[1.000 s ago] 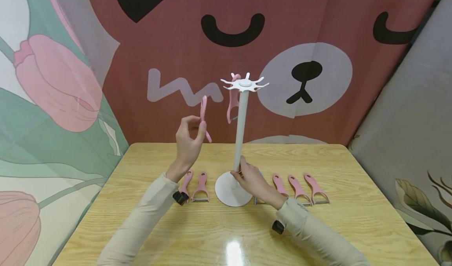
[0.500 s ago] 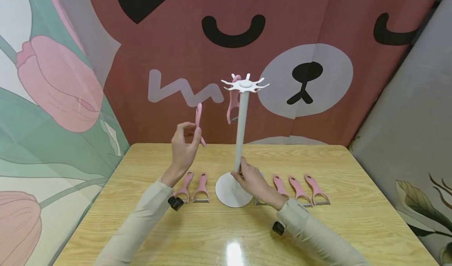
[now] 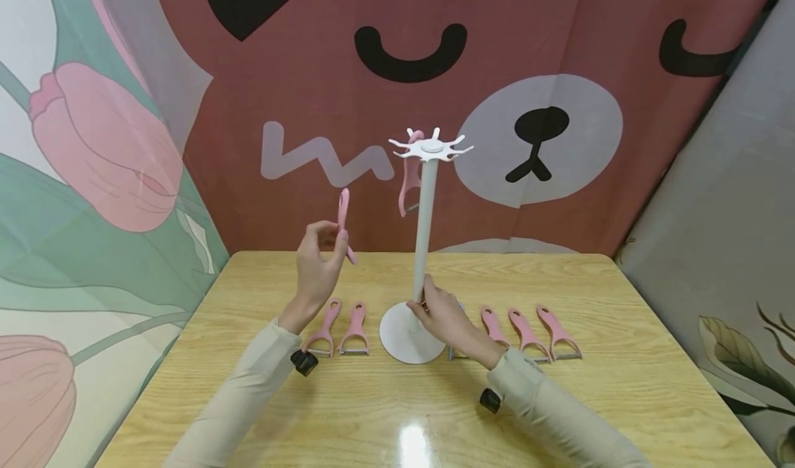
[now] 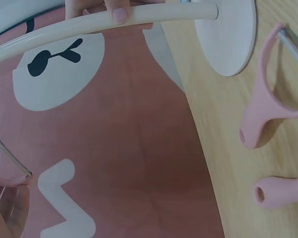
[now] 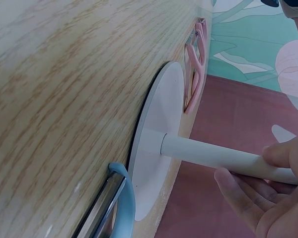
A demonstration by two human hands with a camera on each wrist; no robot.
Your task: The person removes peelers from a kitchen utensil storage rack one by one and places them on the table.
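A pink peeler [image 3: 344,212] is pinched between the thumb and fingers of my left hand [image 3: 318,264], raised left of a white stand. Its metal blade shows at the left edge of the left wrist view. My right hand [image 3: 448,316] grips the lower part of the stand's pole [image 3: 424,240], just above the round white base [image 3: 397,344]. Prongs spread from the stand's top [image 3: 432,149]. Another pink peeler [image 3: 409,181] hangs from a prong on the far left side.
Two pink peelers [image 3: 355,326] lie on the wooden table [image 3: 397,413] left of the base. Several more peelers [image 3: 555,326] lie to its right, including a blue one [image 5: 124,203] close to the base, mostly behind my right hand in the head view. A patterned cloth hangs behind.
My left hand has moved left and down, away from the stand's top, still holding the peeler. My right hand keeps its grip on the pole.
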